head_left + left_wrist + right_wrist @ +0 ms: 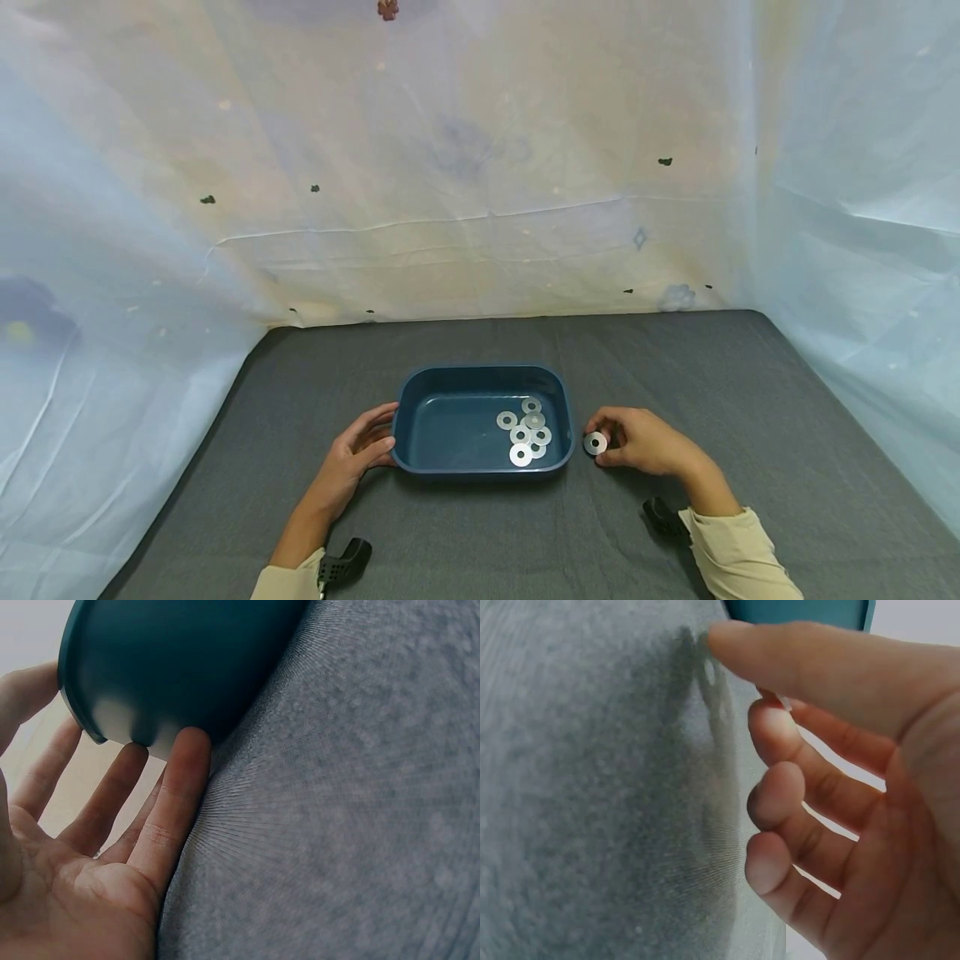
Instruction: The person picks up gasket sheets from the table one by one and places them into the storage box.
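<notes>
A dark blue rectangular plastic tray (450, 432) sits on the grey cloth in the head view. Several flat metal washers (521, 455) lie loosely overlapping in its right half. At the tray's left end, my left hand (360, 446) rests its fingertips on the outer wall, fingers loosely extended; the left wrist view shows them against the teal-looking side (172, 667). Just right of the tray, my right hand (651, 442) pinches a single washer (588, 447) between thumb and fingers, low over the cloth. In the right wrist view the thumb mostly hides that washer.
Grey cloth (480, 533) covers the table around the tray. Pale patterned sheeting (480, 167) hangs behind the table and along both sides. Black wrist mounts (347, 563) stick out by both beige sleeves (742, 550).
</notes>
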The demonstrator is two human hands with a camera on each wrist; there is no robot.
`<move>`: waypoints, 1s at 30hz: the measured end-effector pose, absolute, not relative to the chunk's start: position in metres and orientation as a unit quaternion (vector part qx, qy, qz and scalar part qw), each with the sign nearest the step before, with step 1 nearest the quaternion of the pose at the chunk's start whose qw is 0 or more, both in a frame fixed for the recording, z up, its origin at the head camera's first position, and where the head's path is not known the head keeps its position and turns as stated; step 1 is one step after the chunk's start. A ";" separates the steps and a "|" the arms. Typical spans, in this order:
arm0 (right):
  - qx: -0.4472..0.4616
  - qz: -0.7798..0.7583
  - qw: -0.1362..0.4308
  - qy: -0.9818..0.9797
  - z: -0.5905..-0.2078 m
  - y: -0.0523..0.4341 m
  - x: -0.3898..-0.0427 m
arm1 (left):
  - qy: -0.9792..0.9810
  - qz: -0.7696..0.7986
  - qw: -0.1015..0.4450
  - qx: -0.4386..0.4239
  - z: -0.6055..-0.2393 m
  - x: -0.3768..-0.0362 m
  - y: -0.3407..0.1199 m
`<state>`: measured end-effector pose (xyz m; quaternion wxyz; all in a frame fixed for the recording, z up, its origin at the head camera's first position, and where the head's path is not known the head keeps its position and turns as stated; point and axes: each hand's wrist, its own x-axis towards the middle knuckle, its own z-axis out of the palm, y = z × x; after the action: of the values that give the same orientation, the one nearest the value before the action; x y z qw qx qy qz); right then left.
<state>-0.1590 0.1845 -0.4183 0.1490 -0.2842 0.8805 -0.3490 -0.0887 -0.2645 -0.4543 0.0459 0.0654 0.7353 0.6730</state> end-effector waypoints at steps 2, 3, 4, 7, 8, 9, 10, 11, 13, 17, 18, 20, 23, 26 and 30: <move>-0.281 -0.352 0.144 0.881 -0.418 0.185 -0.159 | 0.734 0.674 0.046 0.066 -0.455 -0.089 -0.265; -0.280 -0.352 0.141 0.882 -0.418 0.185 -0.159 | 0.734 0.675 0.046 0.066 -0.455 -0.089 -0.265; -0.276 -0.352 0.138 0.883 -0.418 0.185 -0.159 | 0.733 0.675 0.047 0.066 -0.455 -0.089 -0.265; -0.265 -0.349 0.132 0.889 -0.417 0.185 -0.159 | 0.733 0.675 0.049 0.064 -0.455 -0.088 -0.265; -0.261 -0.347 0.130 0.892 -0.417 0.185 -0.159 | 0.733 0.675 0.049 0.063 -0.455 -0.088 -0.265; -0.258 -0.345 0.128 0.894 -0.416 0.185 -0.159 | 0.733 0.675 0.049 0.063 -0.455 -0.088 -0.265; -0.255 -0.344 0.125 0.895 -0.416 0.186 -0.159 | 0.734 0.675 0.050 0.063 -0.454 -0.088 -0.264; -0.256 -0.343 0.122 0.896 -0.416 0.186 -0.160 | 0.734 0.675 0.049 0.062 -0.454 -0.088 -0.264; -0.256 -0.343 0.115 0.896 -0.415 0.186 -0.160 | 0.734 0.675 0.049 0.061 -0.454 -0.088 -0.264; -0.251 -0.348 0.104 0.897 -0.413 0.186 -0.160 | 0.729 0.679 0.047 0.078 -0.455 -0.088 -0.265; -0.248 -0.349 0.103 0.898 -0.413 0.186 -0.160 | 0.726 0.680 0.047 0.084 -0.455 -0.088 -0.265; -0.241 -0.350 0.101 0.900 -0.412 0.186 -0.160 | 0.723 0.683 0.046 0.096 -0.456 -0.088 -0.266; -0.231 -0.352 0.094 0.902 -0.410 0.187 -0.160 | 0.721 0.684 0.046 0.102 -0.456 -0.088 -0.266; -0.224 -0.359 0.088 0.902 -0.409 0.187 -0.160 | 0.721 0.684 0.046 0.100 -0.456 -0.088 -0.265; -0.218 -0.373 0.087 0.898 -0.407 0.188 -0.159 | 0.721 0.685 0.046 0.097 -0.456 -0.089 -0.265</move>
<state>-0.1592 0.1876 -0.4073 0.0875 -0.2183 0.8977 -0.3727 -0.0886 -0.2652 -0.4557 0.0457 0.0974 0.7206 0.6849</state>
